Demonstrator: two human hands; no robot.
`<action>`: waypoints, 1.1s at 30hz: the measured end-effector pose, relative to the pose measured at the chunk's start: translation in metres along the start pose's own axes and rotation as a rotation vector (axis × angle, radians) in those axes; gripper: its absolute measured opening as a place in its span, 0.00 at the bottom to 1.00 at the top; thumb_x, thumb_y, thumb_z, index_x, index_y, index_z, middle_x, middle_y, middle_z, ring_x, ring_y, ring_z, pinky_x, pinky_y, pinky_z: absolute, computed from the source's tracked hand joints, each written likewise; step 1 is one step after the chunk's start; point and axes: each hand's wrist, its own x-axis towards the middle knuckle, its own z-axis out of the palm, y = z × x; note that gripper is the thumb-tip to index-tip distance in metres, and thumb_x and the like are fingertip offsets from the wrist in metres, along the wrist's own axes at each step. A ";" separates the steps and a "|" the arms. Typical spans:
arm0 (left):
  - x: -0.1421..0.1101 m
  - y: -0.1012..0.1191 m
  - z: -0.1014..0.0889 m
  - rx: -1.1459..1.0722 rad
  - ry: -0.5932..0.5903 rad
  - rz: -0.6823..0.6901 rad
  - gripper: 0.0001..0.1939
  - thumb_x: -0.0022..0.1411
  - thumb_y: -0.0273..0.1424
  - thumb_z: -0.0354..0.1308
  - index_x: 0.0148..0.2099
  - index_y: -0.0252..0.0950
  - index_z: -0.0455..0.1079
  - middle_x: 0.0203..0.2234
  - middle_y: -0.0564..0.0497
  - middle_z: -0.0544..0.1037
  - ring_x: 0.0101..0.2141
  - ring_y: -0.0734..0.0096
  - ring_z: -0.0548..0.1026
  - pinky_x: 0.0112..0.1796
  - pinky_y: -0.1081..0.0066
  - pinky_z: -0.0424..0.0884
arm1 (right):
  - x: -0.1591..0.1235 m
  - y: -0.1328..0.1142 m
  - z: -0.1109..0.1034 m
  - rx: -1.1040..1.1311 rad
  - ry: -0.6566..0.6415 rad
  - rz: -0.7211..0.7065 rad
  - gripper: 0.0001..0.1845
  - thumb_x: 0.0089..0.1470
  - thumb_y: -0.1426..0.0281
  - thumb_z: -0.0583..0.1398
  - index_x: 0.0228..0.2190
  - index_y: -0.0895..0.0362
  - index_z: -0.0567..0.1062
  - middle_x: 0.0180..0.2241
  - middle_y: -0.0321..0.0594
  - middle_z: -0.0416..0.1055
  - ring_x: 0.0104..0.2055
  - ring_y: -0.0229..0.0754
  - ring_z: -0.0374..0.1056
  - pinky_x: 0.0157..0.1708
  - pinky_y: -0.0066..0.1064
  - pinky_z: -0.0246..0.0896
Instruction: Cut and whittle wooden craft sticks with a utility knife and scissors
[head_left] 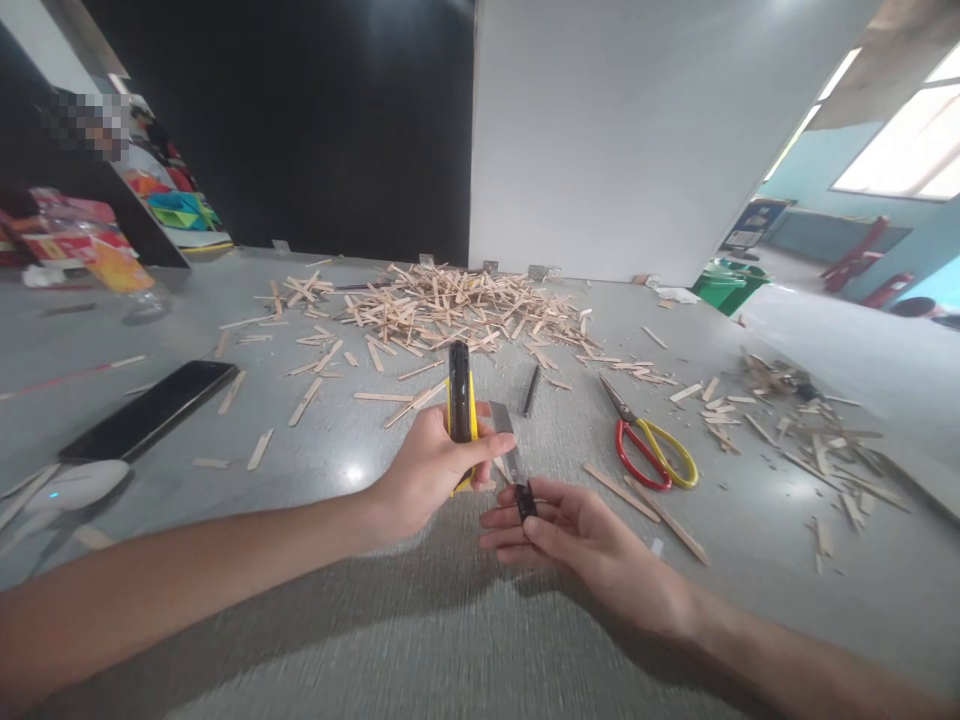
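My left hand (431,465) is closed around a black and yellow utility knife handle (460,400), which stands roughly upright. The thumb and fingers of the same hand also pinch a loose metal blade (504,440) beside it. At the lower end of that blade is a small black plastic piece (526,502). My right hand (559,525) grips this piece between thumb and fingers, palm turned partly up. Past the hands lies a short dark rod (532,390). Some of the blade's edge is hidden behind the left thumb.
A heap of thin wooden sticks (465,305) spreads across the grey table. Scissors (649,445) with red and yellow handles lie at right, near more wood scraps (817,440). At left are a phone (150,410) and a white device (82,485). Black and white panels (600,140) stand behind.
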 end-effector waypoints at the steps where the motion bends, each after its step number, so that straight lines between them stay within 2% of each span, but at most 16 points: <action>1: 0.000 0.000 0.000 0.001 -0.002 0.000 0.16 0.58 0.33 0.73 0.31 0.36 0.67 0.15 0.59 0.70 0.19 0.79 0.67 0.24 0.75 0.63 | 0.000 0.000 0.000 -0.005 -0.001 0.000 0.19 0.67 0.61 0.67 0.54 0.57 0.78 0.51 0.50 0.80 0.52 0.46 0.80 0.57 0.44 0.73; 7: 0.000 -0.006 0.001 -0.012 -0.022 -0.010 0.18 0.56 0.34 0.74 0.32 0.36 0.66 0.18 0.61 0.69 0.18 0.80 0.69 0.23 0.76 0.63 | 0.001 -0.002 0.001 -0.018 -0.020 -0.007 0.18 0.66 0.62 0.67 0.53 0.57 0.78 0.50 0.49 0.81 0.50 0.45 0.81 0.55 0.43 0.73; 15: -0.002 -0.006 0.000 0.050 0.009 0.018 0.19 0.57 0.36 0.75 0.43 0.36 0.70 0.23 0.60 0.73 0.19 0.81 0.68 0.24 0.74 0.67 | 0.001 -0.006 0.002 -0.017 -0.006 0.011 0.19 0.66 0.62 0.67 0.54 0.57 0.78 0.51 0.50 0.82 0.50 0.45 0.81 0.53 0.41 0.75; 21: -0.005 -0.006 0.002 0.068 -0.008 0.018 0.20 0.58 0.37 0.74 0.46 0.35 0.70 0.22 0.60 0.72 0.19 0.79 0.68 0.25 0.74 0.67 | 0.001 -0.002 0.002 -0.014 -0.006 0.009 0.20 0.65 0.61 0.68 0.54 0.58 0.78 0.50 0.52 0.82 0.49 0.46 0.81 0.53 0.43 0.74; 24: -0.005 -0.007 0.002 0.082 -0.010 0.014 0.20 0.58 0.38 0.73 0.46 0.35 0.70 0.23 0.60 0.72 0.19 0.79 0.68 0.25 0.73 0.66 | 0.002 -0.002 0.002 -0.016 -0.011 -0.005 0.20 0.65 0.61 0.67 0.53 0.59 0.79 0.49 0.51 0.82 0.46 0.46 0.82 0.47 0.40 0.76; 28: -0.006 -0.007 0.002 0.117 -0.004 0.016 0.19 0.58 0.39 0.73 0.45 0.35 0.71 0.24 0.57 0.75 0.20 0.78 0.68 0.26 0.72 0.68 | 0.004 -0.002 0.002 -0.070 -0.041 -0.020 0.20 0.65 0.61 0.67 0.54 0.59 0.80 0.45 0.50 0.82 0.35 0.38 0.78 0.36 0.31 0.73; 33: -0.008 -0.006 0.002 0.135 -0.004 0.035 0.19 0.59 0.39 0.72 0.47 0.35 0.72 0.18 0.60 0.71 0.21 0.73 0.70 0.28 0.70 0.70 | 0.005 0.001 -0.001 -0.095 -0.034 -0.022 0.20 0.65 0.61 0.67 0.54 0.58 0.81 0.42 0.47 0.81 0.31 0.35 0.73 0.32 0.29 0.69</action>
